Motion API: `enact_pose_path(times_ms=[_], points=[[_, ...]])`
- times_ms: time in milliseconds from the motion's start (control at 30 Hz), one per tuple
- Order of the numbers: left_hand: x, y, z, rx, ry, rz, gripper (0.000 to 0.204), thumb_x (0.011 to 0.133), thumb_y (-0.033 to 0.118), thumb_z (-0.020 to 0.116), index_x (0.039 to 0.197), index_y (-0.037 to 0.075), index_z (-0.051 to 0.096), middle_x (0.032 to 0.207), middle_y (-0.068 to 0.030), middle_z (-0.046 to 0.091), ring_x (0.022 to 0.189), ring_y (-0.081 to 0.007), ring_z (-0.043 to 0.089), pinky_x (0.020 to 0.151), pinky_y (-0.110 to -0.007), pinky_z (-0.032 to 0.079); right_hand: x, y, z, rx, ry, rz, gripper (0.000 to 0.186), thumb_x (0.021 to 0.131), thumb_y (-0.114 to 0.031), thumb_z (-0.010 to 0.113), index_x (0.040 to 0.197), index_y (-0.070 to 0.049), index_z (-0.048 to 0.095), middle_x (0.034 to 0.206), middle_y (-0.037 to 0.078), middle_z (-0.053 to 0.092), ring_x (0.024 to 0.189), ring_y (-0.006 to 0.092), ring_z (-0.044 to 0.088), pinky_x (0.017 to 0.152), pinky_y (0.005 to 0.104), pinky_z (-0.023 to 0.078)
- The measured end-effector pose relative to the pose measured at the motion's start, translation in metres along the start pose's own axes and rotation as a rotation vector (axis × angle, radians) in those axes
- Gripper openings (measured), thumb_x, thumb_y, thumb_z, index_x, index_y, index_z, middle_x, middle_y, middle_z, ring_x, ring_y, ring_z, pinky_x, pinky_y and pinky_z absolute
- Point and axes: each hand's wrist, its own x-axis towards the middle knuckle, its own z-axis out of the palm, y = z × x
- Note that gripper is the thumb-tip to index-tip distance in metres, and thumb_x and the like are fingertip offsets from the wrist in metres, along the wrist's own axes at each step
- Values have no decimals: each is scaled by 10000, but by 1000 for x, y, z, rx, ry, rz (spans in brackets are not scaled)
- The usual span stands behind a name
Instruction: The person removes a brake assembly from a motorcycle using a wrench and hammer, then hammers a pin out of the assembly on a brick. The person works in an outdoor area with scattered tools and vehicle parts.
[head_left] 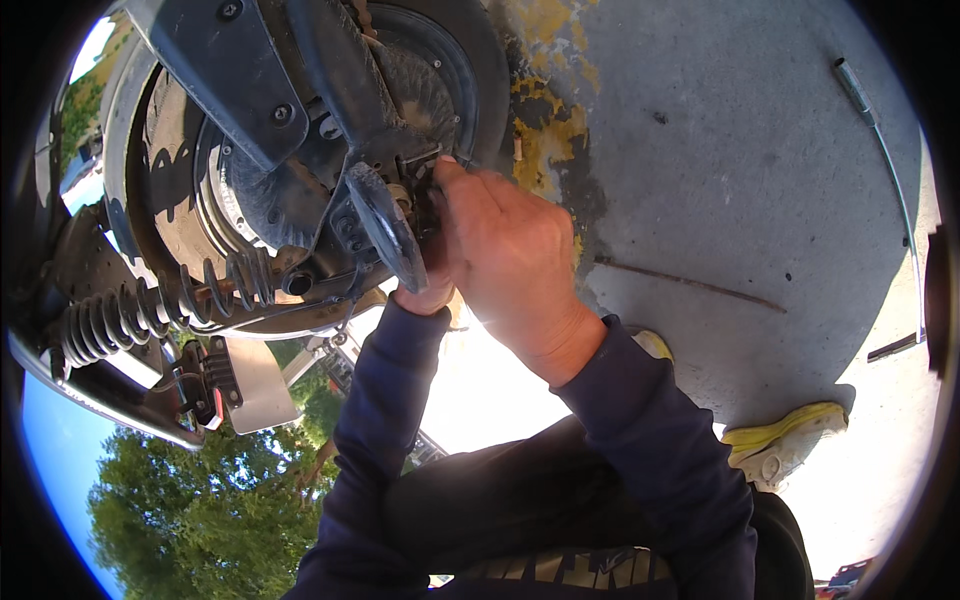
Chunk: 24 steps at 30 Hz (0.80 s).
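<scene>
My right hand (515,250) is closed at the lower side of a two-wheeler's rear wheel hub (420,85), its fingers curled in behind a black metal bracket. What those fingers hold is hidden. Close by the index fingertip, a thin metal pin or bolt (420,157) shows. My left hand (428,293) is tucked under the right one, and a flat black rounded plate (385,225) covers part of it; its fingers are out of sight. Both hands work beside the black swingarm (345,80) and the dark tyre (485,75).
A coil spring shock absorber (165,305) lies to the left, near a pale flat plate (258,385). On the grey concrete floor (700,130) are a thin rusty rod (690,283) and a long thin tool with a metal handle (853,85). A yellow-edged shoe (785,445) rests lower right.
</scene>
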Motion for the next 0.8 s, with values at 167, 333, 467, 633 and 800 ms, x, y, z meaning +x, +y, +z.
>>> enact_pose_path(times_ms=[167,333,467,633,800], points=[[0,0,0,3,0,6,403,974,127,626,1358,108,504,1123,-20,581,886,-91,495,748,-256,366,3,-2,-3,63,23,11,295,782,-4,722,1073,6,678,781,129,639,653,320,660,578,381,538],[-1,0,0,12,0,14,404,980,128,620,1365,99,500,1146,-27,578,922,-101,499,780,-266,372,4,-3,-3,88,12,101,211,824,-19,724,1029,-4,678,770,142,646,651,342,660,571,394,528],[-3,0,-1,14,2,12,406,984,129,616,1370,92,497,1164,-32,575,951,-110,502,806,-274,378,5,-4,-3,82,-22,113,219,826,-22,725,1040,-12,682,782,148,650,653,352,658,576,400,528],[-1,1,-2,28,3,13,407,990,130,611,1377,83,493,1187,-39,572,987,-120,505,839,-283,384,4,0,-3,118,12,108,216,825,-12,713,1039,-5,683,787,148,652,655,350,663,579,400,535],[-2,0,-2,27,0,3,409,996,131,605,1384,74,489,1210,-46,568,1023,-130,509,871,-293,391,6,1,-7,37,-43,64,243,827,-18,706,1065,3,668,796,146,656,657,342,666,570,391,535]])
